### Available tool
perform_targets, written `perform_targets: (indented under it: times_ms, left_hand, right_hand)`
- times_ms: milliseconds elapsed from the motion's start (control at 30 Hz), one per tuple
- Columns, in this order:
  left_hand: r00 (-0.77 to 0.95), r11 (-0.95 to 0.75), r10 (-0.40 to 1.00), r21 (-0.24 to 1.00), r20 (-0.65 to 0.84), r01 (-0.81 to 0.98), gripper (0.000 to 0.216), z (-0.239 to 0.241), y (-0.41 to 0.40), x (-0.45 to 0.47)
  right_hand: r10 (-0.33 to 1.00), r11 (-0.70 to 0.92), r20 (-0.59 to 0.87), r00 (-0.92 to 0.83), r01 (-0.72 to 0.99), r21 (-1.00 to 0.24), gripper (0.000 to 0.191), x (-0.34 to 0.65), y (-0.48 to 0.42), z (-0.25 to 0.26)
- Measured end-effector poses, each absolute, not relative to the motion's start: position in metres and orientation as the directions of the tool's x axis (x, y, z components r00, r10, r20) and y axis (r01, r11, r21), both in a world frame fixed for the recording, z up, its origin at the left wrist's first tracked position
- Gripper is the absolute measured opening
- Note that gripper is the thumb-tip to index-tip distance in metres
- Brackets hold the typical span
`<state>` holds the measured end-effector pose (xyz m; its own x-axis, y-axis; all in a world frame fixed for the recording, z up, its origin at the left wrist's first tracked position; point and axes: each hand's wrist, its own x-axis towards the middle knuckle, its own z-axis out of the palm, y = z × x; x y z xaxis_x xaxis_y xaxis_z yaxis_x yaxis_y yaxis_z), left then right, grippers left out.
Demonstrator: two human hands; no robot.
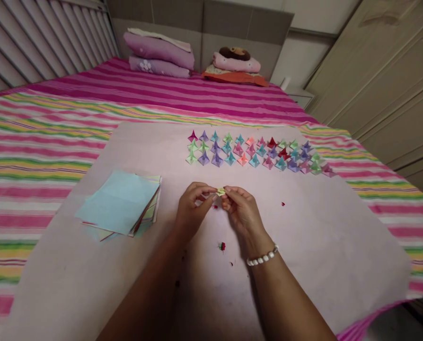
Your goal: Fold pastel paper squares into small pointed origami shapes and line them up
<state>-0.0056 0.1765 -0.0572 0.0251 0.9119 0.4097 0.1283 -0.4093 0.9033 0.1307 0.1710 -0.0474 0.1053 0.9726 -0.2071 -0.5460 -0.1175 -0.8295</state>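
A small piece of folded yellow paper (221, 191) is held in the air between my two hands. My left hand (196, 204) pinches its left side between thumb and fingers. On the opposite side, my right hand (242, 208) grips it the same way; a white beaded bracelet (263, 260) circles that wrist. Beyond the hands, several folded paper shapes (217, 159) in purple, green, blue, pink and red stand in rows. To the left lies a stack of square paper sheets (121, 201), light blue on top.
A pale sheet (304, 265) covers the work surface, over a striped bedspread (37, 161). Small red scraps lie about, one with green (222, 246) near my forearms. Folded purple bedding (162, 54) and a pink pillow pile (236, 62) rest by the headboard.
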Motion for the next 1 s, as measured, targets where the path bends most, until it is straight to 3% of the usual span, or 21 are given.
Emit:
perform_targets:
  times_ms: [267, 367, 500, 600, 700, 1000]
  left_hand:
    - [0.089, -0.426, 0.903, 0.853, 0.419, 0.302, 0.012, -0.06, 0.178, -0.008]
    - [0.097, -0.418, 0.905, 0.825, 0.414, 0.379, 0.012, -0.063, 0.18, -0.01]
    - [0.084, -0.396, 0.91, 0.792, 0.405, 0.465, 0.011, -0.068, 0.182, -0.01]
    - [0.104, -0.387, 0.916, 0.782, 0.388, 0.488, 0.011, -0.071, 0.183, -0.009]
    - [0.138, -0.39, 0.917, 0.765, 0.375, 0.512, 0.014, -0.074, 0.184, -0.009]
    - [0.141, -0.362, 0.929, 0.755, 0.343, 0.546, 0.015, -0.077, 0.184, -0.008]
  right_hand:
    - [0.976, -0.17, -0.213, 0.036, -0.482, -0.859, 0.02, 0.131, 0.172, -0.051]
    - [0.978, -0.162, -0.2, 0.066, -0.371, -0.914, 0.02, 0.131, 0.172, -0.055]
    - [0.964, 0.066, 0.052, 0.262, -0.046, -0.997, 0.015, 0.131, 0.174, -0.061]
    - [0.972, 0.162, 0.165, 0.166, 0.032, -0.986, 0.014, 0.129, 0.175, -0.068]
    - [0.985, 0.143, 0.151, 0.085, 0.091, -0.986, 0.012, 0.126, 0.177, -0.076]
    - [0.989, 0.104, 0.126, 0.073, 0.251, -0.962, 0.007, 0.126, 0.18, -0.075]
